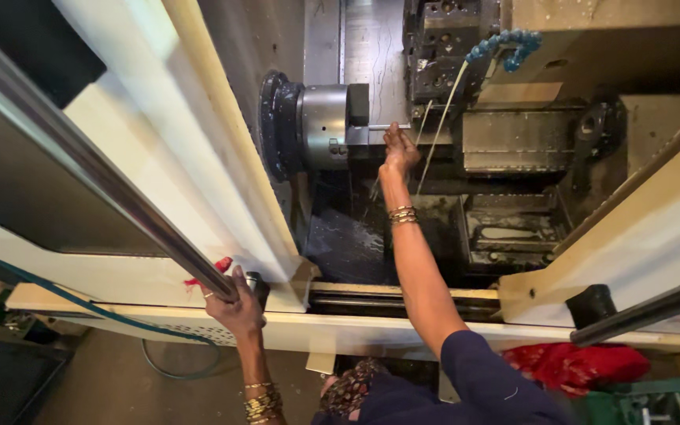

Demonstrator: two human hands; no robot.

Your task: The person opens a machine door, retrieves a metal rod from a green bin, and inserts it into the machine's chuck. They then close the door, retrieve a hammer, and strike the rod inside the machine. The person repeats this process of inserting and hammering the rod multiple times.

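My right hand (399, 148) reaches deep into a lathe enclosure and pinches a thin metal rod (381, 127) that sticks out of the grey steel chuck (323, 126). Gold bangles sit on that wrist. My left hand (234, 303) rests on the lower end of the long steel door handle (120, 201) at the machine's cream front edge, fingers curled against it. A bit of red cloth (218, 266) shows just above that hand.
A tool turret (442, 47) with blue coolant nozzles (505, 43) hangs right of the rod, streams of coolant running down. The cream sliding door (159, 134) stands left, a dark knob (592, 303) at right. A teal hose (80, 307) and red cloth (576, 364) lie below.
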